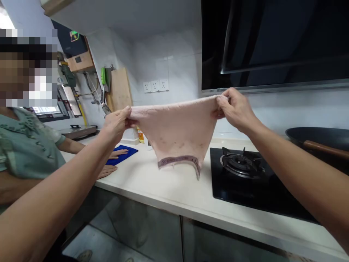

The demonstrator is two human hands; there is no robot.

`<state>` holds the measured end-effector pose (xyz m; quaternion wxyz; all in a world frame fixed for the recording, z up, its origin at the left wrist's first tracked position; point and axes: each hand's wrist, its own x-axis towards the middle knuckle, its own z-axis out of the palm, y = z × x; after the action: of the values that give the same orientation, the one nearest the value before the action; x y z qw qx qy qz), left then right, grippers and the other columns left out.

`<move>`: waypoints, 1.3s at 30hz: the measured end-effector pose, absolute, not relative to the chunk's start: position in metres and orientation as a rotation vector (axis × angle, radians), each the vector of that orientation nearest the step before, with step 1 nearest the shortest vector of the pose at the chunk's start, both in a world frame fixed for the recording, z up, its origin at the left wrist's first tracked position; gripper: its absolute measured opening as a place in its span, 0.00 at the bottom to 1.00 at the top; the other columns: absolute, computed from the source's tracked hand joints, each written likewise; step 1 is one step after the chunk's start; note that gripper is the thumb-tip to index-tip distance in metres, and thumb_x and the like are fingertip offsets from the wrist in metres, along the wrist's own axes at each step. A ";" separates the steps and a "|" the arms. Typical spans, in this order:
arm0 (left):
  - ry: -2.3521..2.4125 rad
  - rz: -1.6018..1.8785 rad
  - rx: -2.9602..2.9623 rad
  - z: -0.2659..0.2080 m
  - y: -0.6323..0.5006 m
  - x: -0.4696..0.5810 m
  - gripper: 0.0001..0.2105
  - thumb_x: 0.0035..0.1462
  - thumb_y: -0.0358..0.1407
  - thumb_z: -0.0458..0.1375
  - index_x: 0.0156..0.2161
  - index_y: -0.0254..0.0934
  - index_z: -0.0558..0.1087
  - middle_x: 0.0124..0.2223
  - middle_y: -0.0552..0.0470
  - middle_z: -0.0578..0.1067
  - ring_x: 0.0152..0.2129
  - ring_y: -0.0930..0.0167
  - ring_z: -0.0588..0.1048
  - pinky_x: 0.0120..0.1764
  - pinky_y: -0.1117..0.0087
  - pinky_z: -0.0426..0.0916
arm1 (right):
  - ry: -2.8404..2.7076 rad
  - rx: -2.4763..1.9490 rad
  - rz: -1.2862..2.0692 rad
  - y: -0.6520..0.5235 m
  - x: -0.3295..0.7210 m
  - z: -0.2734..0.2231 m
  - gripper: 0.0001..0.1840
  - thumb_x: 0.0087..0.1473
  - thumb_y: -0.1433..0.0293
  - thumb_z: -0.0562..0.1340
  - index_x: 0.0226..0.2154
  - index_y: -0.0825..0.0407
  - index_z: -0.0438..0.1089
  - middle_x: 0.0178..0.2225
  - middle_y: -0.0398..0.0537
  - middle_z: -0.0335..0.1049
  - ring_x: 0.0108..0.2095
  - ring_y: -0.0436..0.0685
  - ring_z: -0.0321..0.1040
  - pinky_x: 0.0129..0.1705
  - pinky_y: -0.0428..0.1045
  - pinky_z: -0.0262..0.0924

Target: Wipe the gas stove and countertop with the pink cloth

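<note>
A pink cloth (177,125) hangs stretched between my two hands above the white countertop (147,178). Its upper edge is pulled nearly straight, and a darker printed band runs along the lower edge, which curls at the right corner. Small dark stains show on its lower half. My left hand (118,122) pinches the upper left corner. At the upper right corner, my right hand (234,109) grips the cloth with fingers closed on it. Some fingertips of both hands are hidden behind the fabric.
A person (29,145) stands at left, hands on the counter, one on a blue cloth (128,153). To the right are a black gas stove (240,163) and a wok (313,134). A range hood (272,43) overhangs. A cutting board (121,89) leans at the back.
</note>
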<state>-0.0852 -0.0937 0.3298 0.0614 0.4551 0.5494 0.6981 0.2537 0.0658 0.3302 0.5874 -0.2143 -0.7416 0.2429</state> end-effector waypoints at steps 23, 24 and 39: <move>2.212 1.225 1.049 0.139 -0.082 -0.128 0.28 0.40 0.58 0.65 0.39 0.36 0.74 0.39 0.42 0.81 0.29 0.61 0.80 0.31 0.66 0.69 | -2.040 -1.029 0.839 0.100 0.291 0.119 0.12 0.57 0.57 0.61 0.40 0.47 0.67 0.35 0.45 0.76 0.28 0.54 0.74 0.27 0.48 0.65; 2.281 1.179 1.075 0.130 -0.085 -0.135 0.28 0.39 0.57 0.65 0.39 0.36 0.74 0.40 0.40 0.82 0.32 0.57 0.81 0.32 0.64 0.70 | -2.107 -1.026 0.763 0.100 0.309 0.106 0.13 0.58 0.56 0.60 0.39 0.47 0.69 0.35 0.45 0.76 0.29 0.55 0.74 0.30 0.50 0.66; 2.593 0.744 1.285 0.094 -0.038 -0.099 0.11 0.46 0.46 0.59 0.28 0.40 0.68 0.39 0.33 0.81 0.47 0.45 0.78 0.47 0.53 0.70 | -2.086 -1.188 -0.016 0.069 0.440 -0.025 0.25 0.67 0.55 0.50 0.51 0.50 0.74 0.58 0.55 0.72 0.60 0.65 0.67 0.64 0.64 0.59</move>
<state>-0.0992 -0.0379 0.0936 0.0768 0.4288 0.8653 0.2481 0.4401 0.0690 -0.0245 0.3623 -0.4613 -0.8099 -0.0063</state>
